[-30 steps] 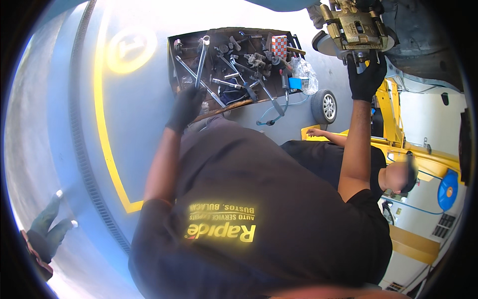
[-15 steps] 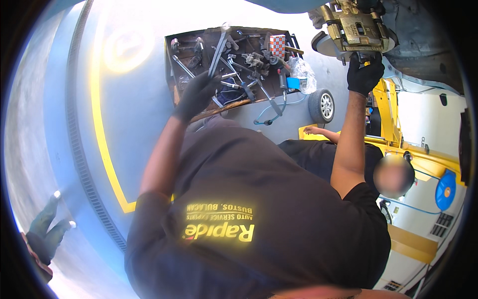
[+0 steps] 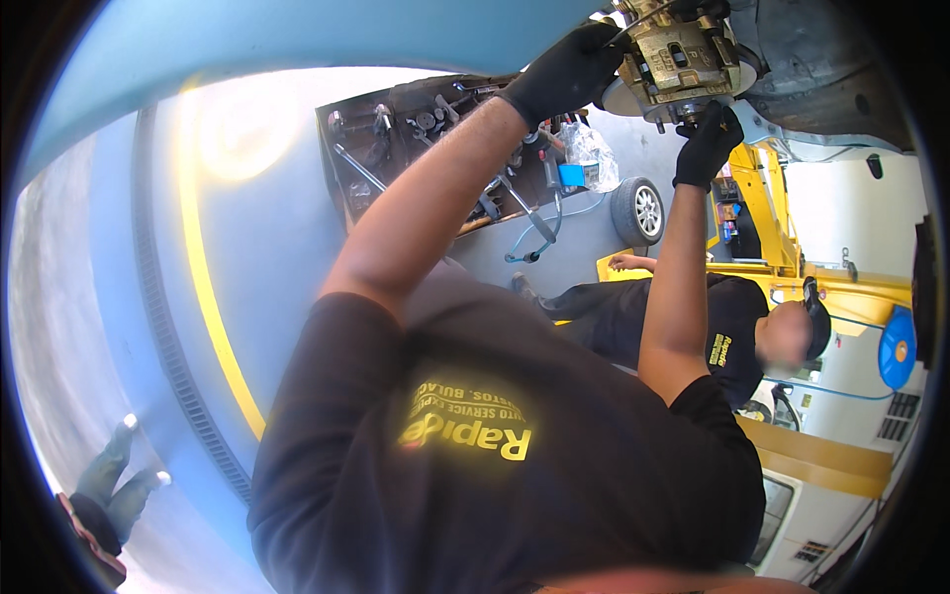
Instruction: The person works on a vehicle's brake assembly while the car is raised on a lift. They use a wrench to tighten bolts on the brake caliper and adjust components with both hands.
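Note:
A worn, gold-coloured brake caliper [image 3: 683, 61] sits over a brake disc [image 3: 621, 101] at the upper right. My left hand [image 3: 569, 74], in a black glove, is raised to the caliper's left side. It is closed around a long, slim metal wrench [image 3: 641, 24], whose far end lies against the upper part of the caliper; the glove hides most of it. Below the caliper, my black-gloved right hand [image 3: 707, 148] has its fingers bent at a bolt [image 3: 690, 127] on the underside. The fingertips are partly hidden there.
A dark tool tray [image 3: 341, 183] with several tools stands beyond my left arm. A wheel [image 3: 638, 211] rests on the floor near a yellow lift [image 3: 777, 203]. Another person [image 3: 732, 332] is at the right. Blue bodywork [image 3: 297, 35] hangs overhead.
My left hand has moved from above the tool tray up and right to the caliper, bringing the wrench along. My right hand stays beneath the caliper. The view has shifted slightly.

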Demonstrator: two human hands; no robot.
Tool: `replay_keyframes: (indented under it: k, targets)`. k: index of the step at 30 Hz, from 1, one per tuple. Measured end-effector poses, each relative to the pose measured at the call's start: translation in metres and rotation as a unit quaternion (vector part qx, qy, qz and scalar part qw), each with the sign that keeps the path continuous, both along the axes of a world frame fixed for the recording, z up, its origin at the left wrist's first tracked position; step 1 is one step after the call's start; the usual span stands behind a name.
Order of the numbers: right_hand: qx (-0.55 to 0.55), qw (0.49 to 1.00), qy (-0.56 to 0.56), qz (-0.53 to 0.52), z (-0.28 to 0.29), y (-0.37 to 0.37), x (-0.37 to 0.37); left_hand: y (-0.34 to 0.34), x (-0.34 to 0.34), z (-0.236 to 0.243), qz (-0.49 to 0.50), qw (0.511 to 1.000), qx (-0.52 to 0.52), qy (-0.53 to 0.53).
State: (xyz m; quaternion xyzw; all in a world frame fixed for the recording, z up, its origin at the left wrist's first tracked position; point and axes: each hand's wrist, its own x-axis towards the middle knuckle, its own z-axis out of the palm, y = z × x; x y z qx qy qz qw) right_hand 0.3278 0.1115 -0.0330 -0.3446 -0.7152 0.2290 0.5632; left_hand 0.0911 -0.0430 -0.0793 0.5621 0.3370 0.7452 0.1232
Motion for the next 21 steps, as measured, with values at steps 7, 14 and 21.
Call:
replay_keyframes:
  k: [7, 14, 21]
  targets:
    - [0.01, 0.997, -0.037, 0.068, 0.004, 0.011, 0.019, 0.026, -0.012, -0.002, -0.003, 0.995, -0.089, 0.037]
    - [0.046, 0.993, -0.097, 0.049, 0.001, 0.038, 0.034, 0.032, -0.023, -0.004, 0.042, 0.989, -0.051, 0.136]
    - [0.034, 0.995, -0.057, 0.081, 0.003, 0.039, 0.034, 0.014, -0.02, 0.004, 0.103, 0.982, 0.01, 0.16]
